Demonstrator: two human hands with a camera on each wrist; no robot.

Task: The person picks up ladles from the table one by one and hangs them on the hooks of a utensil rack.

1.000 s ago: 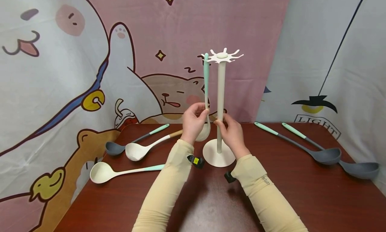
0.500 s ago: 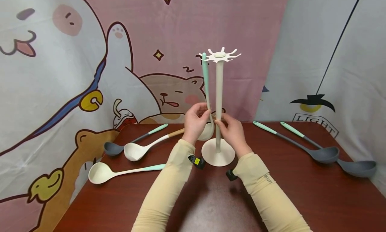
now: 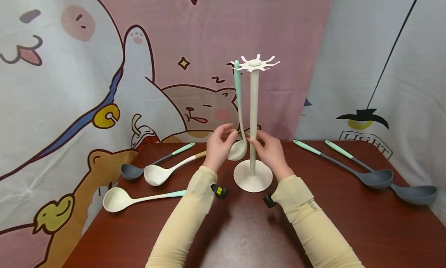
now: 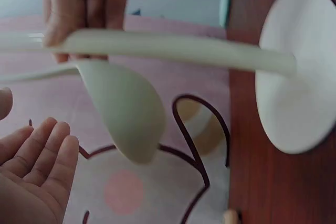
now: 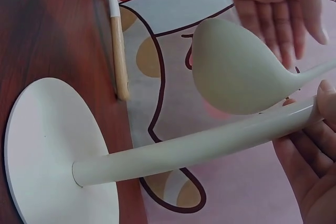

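Observation:
A white utensil stand (image 3: 253, 105) rises from a round base, with a ring of hooks (image 3: 256, 62) on top. From a left-hand hook hangs a white ladle (image 3: 238, 150) with a mint green handle, its bowl low beside the post. My left hand (image 3: 218, 147) is just left of the ladle, fingers relaxed and apart from it; the left wrist view shows the open palm and the ladle bowl (image 4: 126, 111) hanging free. My right hand (image 3: 270, 152) grips the post partway up, thumb in front, as the right wrist view also shows on the post (image 5: 194, 153).
Left on the table lie a grey ladle (image 3: 132, 171), a white ladle with a wooden handle end (image 3: 156, 175) and a white ladle with a mint handle (image 3: 118, 200). Two grey ladles (image 3: 376, 179) with mint handles lie at the right. A printed cloth (image 3: 285, 28) hangs behind.
My left hand has let go of the ladle's shaft and drawn slightly left and down. The ladle stays hanging on the stand. My right hand keeps its grip on the post.

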